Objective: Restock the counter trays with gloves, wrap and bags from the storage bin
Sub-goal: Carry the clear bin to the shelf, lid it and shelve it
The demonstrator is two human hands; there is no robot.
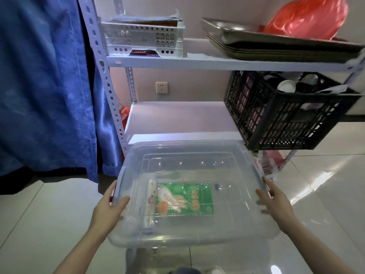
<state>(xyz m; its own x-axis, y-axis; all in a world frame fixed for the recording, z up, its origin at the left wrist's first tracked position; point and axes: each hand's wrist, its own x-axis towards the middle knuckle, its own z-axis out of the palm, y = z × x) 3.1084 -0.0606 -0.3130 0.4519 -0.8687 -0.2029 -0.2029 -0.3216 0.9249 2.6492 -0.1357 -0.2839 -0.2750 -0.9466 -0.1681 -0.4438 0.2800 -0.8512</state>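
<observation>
A clear plastic storage bin [227, 155] with its clear lid on is held in front of the lower shelf, above the tiled floor. My left hand [107, 208] grips its left rim, thumb on top of the lid. My right hand [273, 200] grips the right rim. Through the lid I see a green pack of gloves [185, 198] lying flat, and a roll of wrap [151, 202] beside it on the left. The right half of the bin looks bare.
A white metal rack stands ahead: a white perforated basket [144, 39] and stacked metal trays [276, 42] with a red plastic bag [310, 18] on the upper shelf [197, 61], a black crate [284, 111] at the right of the lower shelf. A blue curtain [45, 86] hangs at left.
</observation>
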